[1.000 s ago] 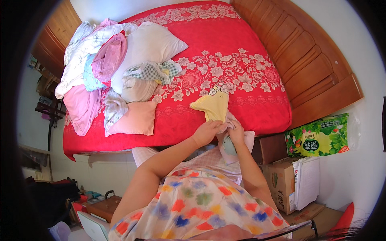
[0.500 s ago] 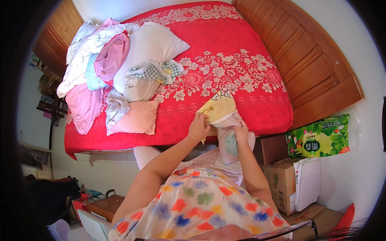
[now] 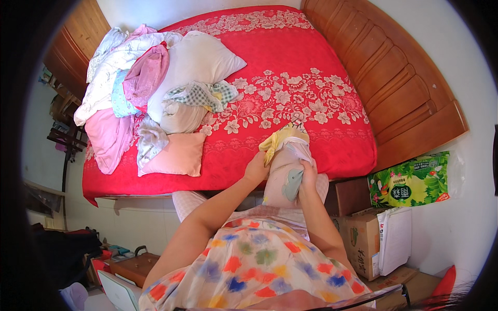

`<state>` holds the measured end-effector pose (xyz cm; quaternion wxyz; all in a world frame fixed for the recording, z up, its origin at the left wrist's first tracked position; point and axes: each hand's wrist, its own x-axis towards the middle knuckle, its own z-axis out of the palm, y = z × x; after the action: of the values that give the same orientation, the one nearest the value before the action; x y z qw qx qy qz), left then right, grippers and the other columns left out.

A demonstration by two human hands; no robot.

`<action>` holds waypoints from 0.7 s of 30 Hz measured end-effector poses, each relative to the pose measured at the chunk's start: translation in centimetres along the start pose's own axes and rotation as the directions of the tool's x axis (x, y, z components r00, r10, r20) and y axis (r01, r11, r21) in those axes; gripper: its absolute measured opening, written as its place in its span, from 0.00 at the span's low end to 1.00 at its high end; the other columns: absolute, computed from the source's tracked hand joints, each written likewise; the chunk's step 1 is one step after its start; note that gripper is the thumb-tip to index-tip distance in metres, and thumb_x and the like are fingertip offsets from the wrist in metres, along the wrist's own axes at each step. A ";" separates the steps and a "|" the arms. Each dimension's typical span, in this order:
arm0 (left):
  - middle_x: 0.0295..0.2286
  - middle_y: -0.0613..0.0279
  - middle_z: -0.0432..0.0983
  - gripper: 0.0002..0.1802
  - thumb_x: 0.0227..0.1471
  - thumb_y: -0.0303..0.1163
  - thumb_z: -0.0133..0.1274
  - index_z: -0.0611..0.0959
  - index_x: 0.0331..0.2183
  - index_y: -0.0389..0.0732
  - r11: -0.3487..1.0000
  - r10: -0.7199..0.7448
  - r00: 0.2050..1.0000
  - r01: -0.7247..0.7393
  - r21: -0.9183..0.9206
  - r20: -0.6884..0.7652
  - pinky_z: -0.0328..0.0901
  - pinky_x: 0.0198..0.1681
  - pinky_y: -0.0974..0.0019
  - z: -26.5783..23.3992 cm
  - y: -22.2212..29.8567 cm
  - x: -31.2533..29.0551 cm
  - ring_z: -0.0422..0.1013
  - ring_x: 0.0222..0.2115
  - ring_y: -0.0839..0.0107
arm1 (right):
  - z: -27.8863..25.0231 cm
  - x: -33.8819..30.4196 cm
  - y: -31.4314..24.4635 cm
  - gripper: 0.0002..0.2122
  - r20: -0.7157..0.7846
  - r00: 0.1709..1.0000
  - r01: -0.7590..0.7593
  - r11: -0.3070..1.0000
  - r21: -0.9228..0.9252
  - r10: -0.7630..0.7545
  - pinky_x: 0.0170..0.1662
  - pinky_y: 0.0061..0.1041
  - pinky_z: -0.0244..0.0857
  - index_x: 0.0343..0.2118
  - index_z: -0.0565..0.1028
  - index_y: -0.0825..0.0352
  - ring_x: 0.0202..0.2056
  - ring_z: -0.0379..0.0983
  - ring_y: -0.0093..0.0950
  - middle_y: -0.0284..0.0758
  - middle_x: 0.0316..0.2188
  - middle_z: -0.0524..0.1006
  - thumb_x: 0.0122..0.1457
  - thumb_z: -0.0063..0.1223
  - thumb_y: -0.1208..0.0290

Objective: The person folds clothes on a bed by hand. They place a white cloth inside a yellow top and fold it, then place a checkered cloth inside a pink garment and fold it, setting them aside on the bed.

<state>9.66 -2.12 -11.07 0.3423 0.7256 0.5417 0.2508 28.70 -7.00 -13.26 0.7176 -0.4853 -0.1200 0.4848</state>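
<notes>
Firstly, writing: a green plastic package [image 3: 410,179] is displaying a large dark roundel of pale lettering and a small red label, and is resting at the right below the headboard [image 3: 389,72]; a brown carton [image 3: 361,241] below it is carrying dark printed characters and a pale label; a white flat packet [image 3: 395,241], standing against that carton, is showing small red and dark print along its edge. Next, textiles in hand: a pale cloth bundle [image 3: 280,179] with a grey-green printed figure is hanging at the near edge of the bed, in front of the person's knees, its far end meeting a yellow cloth [image 3: 282,137] above the red bedspread [image 3: 290,52]. The left hand [image 3: 257,167] is gripping the yellow cloth, fingers curled; the right hand [image 3: 308,176] is pinching the bundle's right side, partly covering it. Surroundings: at the left of the bed a white pillow [image 3: 207,57], a peach pillow [image 3: 179,155], a green checked cloth [image 3: 189,95] and a pink cloth [image 3: 148,75] are lying heaped together, occupying that side.
</notes>
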 end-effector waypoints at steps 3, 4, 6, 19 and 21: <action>0.38 0.44 0.72 0.21 0.46 0.31 0.53 0.71 0.43 0.37 0.995 0.077 0.997 -0.076 0.058 -0.004 0.65 0.42 0.52 0.1 -0.4 0.0 0.70 0.40 0.47 | 1.5 1.0 0.0 0.15 -0.030 0.997 0.075 0.996 -0.057 -0.076 0.43 0.20 0.63 0.42 0.72 0.69 0.38 0.71 0.24 0.34 0.38 0.75 0.49 0.50 0.79; 0.38 0.44 0.72 0.20 0.45 0.30 0.53 0.71 0.43 0.37 0.990 0.107 0.994 -0.104 0.091 -0.029 0.65 0.42 0.51 -0.1 -0.5 0.0 0.70 0.40 0.47 | 1.9 1.5 0.4 0.15 -0.039 0.995 0.089 0.991 -0.098 -0.094 0.43 0.21 0.63 0.43 0.72 0.69 0.39 0.71 0.24 0.34 0.38 0.75 0.49 0.50 0.80; 0.38 0.45 0.73 0.19 0.45 0.30 0.53 0.72 0.42 0.38 0.993 0.102 0.992 -0.096 0.068 -0.075 0.65 0.42 0.52 -0.6 -0.4 0.1 0.70 0.39 0.47 | 2.4 1.9 1.4 0.16 -0.039 0.993 0.100 0.982 -0.159 -0.108 0.44 0.21 0.63 0.43 0.72 0.70 0.40 0.71 0.24 0.34 0.39 0.75 0.49 0.50 0.80; 0.31 0.54 0.73 0.09 0.45 0.28 0.55 0.75 0.32 0.39 0.991 0.117 0.956 -0.095 0.092 -0.268 0.65 0.39 0.55 -1.7 -4.2 5.0 0.69 0.33 0.53 | 2.4 0.6 8.6 0.23 0.156 0.951 0.298 0.668 -0.682 -0.266 0.62 0.33 0.47 0.46 0.70 0.68 0.61 0.52 0.46 0.48 0.54 0.63 0.46 0.61 0.68; 0.30 0.55 0.72 0.08 0.44 0.26 0.55 0.75 0.30 0.38 0.994 0.082 0.957 -0.098 -0.045 -0.278 0.64 0.39 0.57 -1.6 -4.0 5.6 0.68 0.32 0.54 | 3.2 0.2 8.1 0.23 0.197 0.935 0.347 0.649 -0.677 -0.295 0.62 0.35 0.46 0.47 0.71 0.68 0.60 0.52 0.48 0.50 0.53 0.64 0.47 0.62 0.67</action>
<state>7.65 4.35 -13.14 0.2727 0.6970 0.5431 0.3805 22.08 -4.53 -18.32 0.5483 -0.6750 -0.4038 0.2841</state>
